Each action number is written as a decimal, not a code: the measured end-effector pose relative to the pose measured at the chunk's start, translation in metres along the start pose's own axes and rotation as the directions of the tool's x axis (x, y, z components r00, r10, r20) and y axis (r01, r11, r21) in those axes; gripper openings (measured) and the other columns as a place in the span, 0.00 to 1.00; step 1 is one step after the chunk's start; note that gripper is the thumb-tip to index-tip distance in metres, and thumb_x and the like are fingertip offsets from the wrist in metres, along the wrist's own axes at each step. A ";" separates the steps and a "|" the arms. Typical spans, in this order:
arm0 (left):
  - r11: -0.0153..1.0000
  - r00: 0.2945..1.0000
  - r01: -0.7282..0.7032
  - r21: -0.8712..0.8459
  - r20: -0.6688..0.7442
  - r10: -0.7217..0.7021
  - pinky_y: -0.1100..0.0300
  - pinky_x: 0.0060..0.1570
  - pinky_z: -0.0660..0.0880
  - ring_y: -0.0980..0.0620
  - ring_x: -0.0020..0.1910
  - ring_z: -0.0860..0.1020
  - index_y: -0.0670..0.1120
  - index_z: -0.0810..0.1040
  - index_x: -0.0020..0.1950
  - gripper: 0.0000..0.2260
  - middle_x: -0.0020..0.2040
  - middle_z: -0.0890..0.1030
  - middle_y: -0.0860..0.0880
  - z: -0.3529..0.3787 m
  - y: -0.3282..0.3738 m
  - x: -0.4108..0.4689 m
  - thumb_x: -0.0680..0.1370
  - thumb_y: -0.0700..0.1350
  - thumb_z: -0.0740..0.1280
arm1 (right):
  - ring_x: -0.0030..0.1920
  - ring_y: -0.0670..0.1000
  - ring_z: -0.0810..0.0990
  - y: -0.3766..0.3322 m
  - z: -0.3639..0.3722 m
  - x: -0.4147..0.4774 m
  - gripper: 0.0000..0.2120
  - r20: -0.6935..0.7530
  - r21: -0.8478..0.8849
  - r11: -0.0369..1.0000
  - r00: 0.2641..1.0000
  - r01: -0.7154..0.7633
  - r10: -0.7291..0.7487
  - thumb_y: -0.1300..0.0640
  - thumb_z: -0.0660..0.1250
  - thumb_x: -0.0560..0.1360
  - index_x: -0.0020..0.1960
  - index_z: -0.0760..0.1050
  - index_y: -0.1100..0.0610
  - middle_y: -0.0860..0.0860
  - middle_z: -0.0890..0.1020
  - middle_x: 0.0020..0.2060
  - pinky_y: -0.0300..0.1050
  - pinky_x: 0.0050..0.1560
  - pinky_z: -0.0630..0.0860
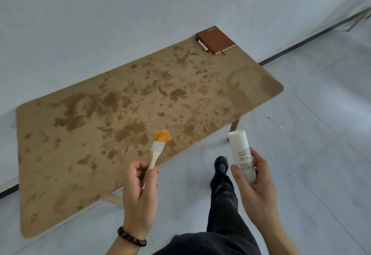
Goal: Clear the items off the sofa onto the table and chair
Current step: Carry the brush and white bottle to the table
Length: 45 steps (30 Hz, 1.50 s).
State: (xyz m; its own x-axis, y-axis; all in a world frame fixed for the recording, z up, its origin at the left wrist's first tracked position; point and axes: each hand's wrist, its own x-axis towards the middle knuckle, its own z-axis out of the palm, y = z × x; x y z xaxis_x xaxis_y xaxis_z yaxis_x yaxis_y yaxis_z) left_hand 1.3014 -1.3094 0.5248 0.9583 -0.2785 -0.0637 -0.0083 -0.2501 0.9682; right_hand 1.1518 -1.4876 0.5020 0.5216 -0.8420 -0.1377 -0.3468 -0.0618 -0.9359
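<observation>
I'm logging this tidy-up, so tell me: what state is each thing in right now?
table: top blotched with stains.
paintbrush: gripped by the left hand, orange bristles up.
white tube: held by the right hand, roughly upright.
brown notebook: closed, flat on the table's far corner.
pen: lying on the table beside the notebook.

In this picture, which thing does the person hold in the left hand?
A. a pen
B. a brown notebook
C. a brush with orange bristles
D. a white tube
C: the left hand grips the wooden handle of the brush. The white tube is in the right hand, and the brown notebook and the pen lie on the table.
</observation>
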 end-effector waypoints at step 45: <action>0.774 0.954 -0.170 0.610 0.300 -0.028 0.62 0.65 0.59 0.46 0.64 0.62 0.46 0.61 0.77 0.25 0.77 0.61 0.50 0.388 -0.117 0.608 0.80 0.41 0.61 | 0.66 0.59 0.66 0.030 0.246 0.712 0.18 0.446 -0.605 0.641 0.868 0.472 -0.219 0.53 0.59 0.82 0.70 0.73 0.55 0.53 0.75 0.64 0.53 0.62 0.66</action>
State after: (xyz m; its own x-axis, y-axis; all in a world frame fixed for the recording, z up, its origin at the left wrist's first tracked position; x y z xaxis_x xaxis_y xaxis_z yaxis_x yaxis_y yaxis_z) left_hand 1.7741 -1.8087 0.2790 0.8284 -0.5368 -0.1601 -0.3433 -0.7123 0.6122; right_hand 1.7047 -1.9576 0.2967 0.8760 -0.4786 -0.0595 -0.4477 -0.7612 -0.4692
